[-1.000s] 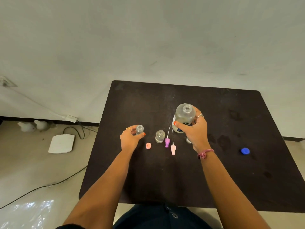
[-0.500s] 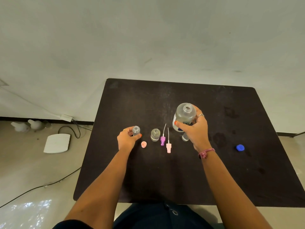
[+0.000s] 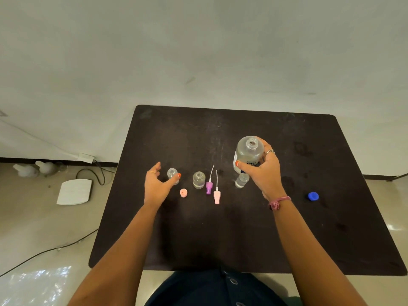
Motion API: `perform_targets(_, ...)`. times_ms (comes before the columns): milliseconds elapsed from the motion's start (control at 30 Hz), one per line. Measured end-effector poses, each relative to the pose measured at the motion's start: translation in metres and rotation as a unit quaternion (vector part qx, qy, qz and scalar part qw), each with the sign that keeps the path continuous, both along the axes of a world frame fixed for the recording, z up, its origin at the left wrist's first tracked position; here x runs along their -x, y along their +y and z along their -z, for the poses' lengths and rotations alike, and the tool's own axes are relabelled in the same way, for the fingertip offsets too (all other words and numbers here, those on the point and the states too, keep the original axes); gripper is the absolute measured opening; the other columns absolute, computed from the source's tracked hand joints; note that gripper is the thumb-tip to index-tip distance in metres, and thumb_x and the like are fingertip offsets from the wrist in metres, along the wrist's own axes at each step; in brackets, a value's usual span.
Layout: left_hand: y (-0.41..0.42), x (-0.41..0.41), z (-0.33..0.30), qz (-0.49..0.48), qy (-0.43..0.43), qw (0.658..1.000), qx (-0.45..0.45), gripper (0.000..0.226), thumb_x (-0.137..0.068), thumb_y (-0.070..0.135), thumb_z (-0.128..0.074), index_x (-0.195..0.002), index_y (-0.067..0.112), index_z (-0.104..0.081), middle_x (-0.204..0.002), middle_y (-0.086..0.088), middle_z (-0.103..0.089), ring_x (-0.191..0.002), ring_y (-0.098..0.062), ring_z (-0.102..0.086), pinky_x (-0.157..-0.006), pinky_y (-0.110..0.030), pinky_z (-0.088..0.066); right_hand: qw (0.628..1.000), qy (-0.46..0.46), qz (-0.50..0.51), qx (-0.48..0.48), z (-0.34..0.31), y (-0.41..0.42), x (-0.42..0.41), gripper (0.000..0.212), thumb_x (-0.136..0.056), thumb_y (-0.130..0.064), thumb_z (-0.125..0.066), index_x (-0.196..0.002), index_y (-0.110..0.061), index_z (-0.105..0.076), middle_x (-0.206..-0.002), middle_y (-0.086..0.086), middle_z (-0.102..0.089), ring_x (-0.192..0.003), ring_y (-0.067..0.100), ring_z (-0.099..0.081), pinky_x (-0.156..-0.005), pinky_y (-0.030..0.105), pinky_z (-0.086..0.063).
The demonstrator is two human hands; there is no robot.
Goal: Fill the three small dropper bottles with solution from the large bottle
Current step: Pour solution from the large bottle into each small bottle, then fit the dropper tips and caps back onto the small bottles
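Right hand (image 3: 262, 173) grips the large bottle (image 3: 248, 152) round its body, held upright above the worktop (image 3: 242, 228), mouth uncapped. Blue cap (image 3: 313, 196) lies well off to the right, apart from everything else.

Left hand (image 3: 157, 184) is spread, fingers straight, thumb tip touching or just beside the left small bottle (image 3: 172, 173); nothing is curled round it. That bottle stands upright on the worktop, open.

Middle small bottle (image 3: 199, 180) upright, open, liquid visible in the lower part. Third small bottle (image 3: 241, 180) stands just under the right hand, partly hidden by it; appears to hold liquid, level unclear.

Dropper fittings all off: peach cap (image 3: 183, 192) near the left bottle, purple dropper (image 3: 209, 186) and pink dropper (image 3: 216, 196) lying side by side between the middle and third bottles.

Progress, as judged: opening is done for all four bottles. Fill levels are hard to read through clear plastic; the left bottle's content cannot be told. No pour under way, since the large bottle is not tipped. Left to do: any remaining pours, then refit three droppers and the blue cap.
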State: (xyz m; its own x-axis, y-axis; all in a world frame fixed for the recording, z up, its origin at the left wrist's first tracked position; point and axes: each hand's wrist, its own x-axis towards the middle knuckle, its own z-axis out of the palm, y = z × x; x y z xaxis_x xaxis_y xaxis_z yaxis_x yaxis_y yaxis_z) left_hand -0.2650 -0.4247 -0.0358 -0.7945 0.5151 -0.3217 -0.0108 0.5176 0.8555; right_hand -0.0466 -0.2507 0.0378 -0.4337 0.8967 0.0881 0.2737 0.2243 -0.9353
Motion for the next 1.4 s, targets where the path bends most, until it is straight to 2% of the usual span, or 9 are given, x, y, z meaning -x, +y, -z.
perform_targets(200,0.019,-0.022,-0.035,-0.010,0.137,0.988,-0.071,0.055,-0.085,0.033,-0.069,-0.134,0.023,-0.047,-0.138,0.001,-0.045,-0.125,-0.012,-0.045,-0.101,-0.026,-0.037,1.000,0.015,-0.002,0.011,-0.006,0.021,-0.031,0.075,-0.069,-0.013,-0.083,-0.133,-0.023,-0.045,-0.125,-0.007,-0.054,-0.115,0.009,-0.053,-0.090,0.013,-0.047)
perform_targets(333,0.039,-0.053,-0.047,0.029,0.177,0.979,-0.099,0.051,-0.086,0.030,-0.068,-0.132,0.023,-0.049,-0.130,0.007,-0.046,-0.120,-0.005,-0.045,-0.097,-0.017,-0.036,0.999,0.013,0.018,0.023,-0.006,0.036,-0.057,0.075,-0.066,-0.014,-0.085,-0.129,-0.025,-0.047,-0.121,-0.008,-0.056,-0.112,0.009,-0.055,-0.089,0.016,-0.048)
perform_targets(500,0.067,-0.109,-0.052,0.057,0.149,0.978,-0.138,0.054,-0.086,0.022,-0.069,-0.134,0.018,-0.047,-0.125,0.011,-0.046,-0.116,-0.001,-0.047,-0.093,-0.004,-0.033,0.998,-0.009,0.056,0.032,-0.001,0.055,-0.092,0.073,-0.063,-0.015,-0.087,-0.123,-0.030,-0.048,-0.115,-0.012,-0.057,-0.107,0.009,-0.056,-0.084,0.014,-0.047)
perform_targets(700,0.089,-0.157,-0.047,0.070,0.099,0.983,-0.140,0.057,-0.086,0.023,-0.069,-0.137,0.018,-0.043,-0.127,0.008,-0.049,-0.118,-0.001,-0.047,-0.096,-0.013,-0.036,0.995,-0.046,0.066,0.063,0.014,0.077,-0.131,0.074,-0.064,-0.013,-0.086,-0.126,-0.026,-0.047,-0.118,-0.007,-0.055,-0.108,0.011,-0.053,-0.085,0.016,-0.045)
perform_targets(800,0.092,-0.171,-0.041,0.075,0.095,0.984,-0.129,0.055,-0.087,0.023,-0.067,-0.136,0.020,-0.044,-0.127,0.008,-0.051,-0.118,-0.001,-0.048,-0.089,-0.005,-0.035,0.993,-0.058,0.063,0.083,0.024,0.082,-0.144,0.074,-0.066,-0.009,-0.085,-0.126,-0.025,-0.045,-0.118,-0.007,-0.053,-0.108,0.011,-0.052,-0.081,0.010,-0.041)
perform_targets(1033,0.094,-0.194,-0.035,0.059,0.096,0.988,-0.104,0.043,-0.090,0.018,-0.064,-0.131,0.016,-0.052,-0.126,0.005,-0.054,-0.114,-0.001,-0.050,-0.085,0.005,-0.032,0.989,-0.080,0.055,0.115,0.047,0.088,-0.159,0.073,-0.064,-0.007,-0.085,-0.124,-0.024,-0.047,-0.115,-0.008,-0.055,-0.108,0.012,-0.054,-0.082,0.014,-0.043)
perform_targets(1133,0.094,-0.197,-0.033,0.056,0.087,0.990,-0.093,0.040,-0.090,0.017,-0.063,-0.129,0.016,-0.054,-0.127,0.004,-0.055,-0.116,-0.003,-0.051,-0.086,0.003,-0.034,0.988,-0.084,0.052,0.119,0.053,0.090,-0.160,0.073,-0.065,-0.007,-0.085,-0.125,-0.023,-0.047,-0.116,-0.007,-0.055,-0.109,0.013,-0.055,-0.087,0.019,-0.045)
perform_targets(1233,0.093,-0.200,-0.032,0.050,0.081,0.991,-0.089,0.037,-0.090,0.016,-0.063,-0.126,0.019,-0.056,-0.125,0.004,-0.057,-0.115,-0.006,-0.053,-0.090,-0.008,-0.037,0.988,-0.086,0.047,0.118,0.054,0.091,-0.163,0.073,-0.065,-0.007,-0.085,-0.125,-0.023,-0.047,-0.115,-0.007,-0.055,-0.108,0.012,-0.055,-0.087,0.019,-0.045)
perform_targets(1400,0.086,-0.201,-0.030,0.051,0.095,0.991,-0.085,0.030,-0.089,0.017,-0.064,-0.118,0.025,-0.060,-0.117,0.010,-0.059,-0.110,-0.007,-0.054,-0.082,-0.009,-0.039,0.988,-0.105,0.034,0.109,0.056,0.093,-0.165,0.080,-0.065,-0.007,-0.085,-0.131,-0.021,-0.043,-0.122,-0.004,-0.053,-0.113,0.013,-0.052,-0.091,0.021,-0.044)
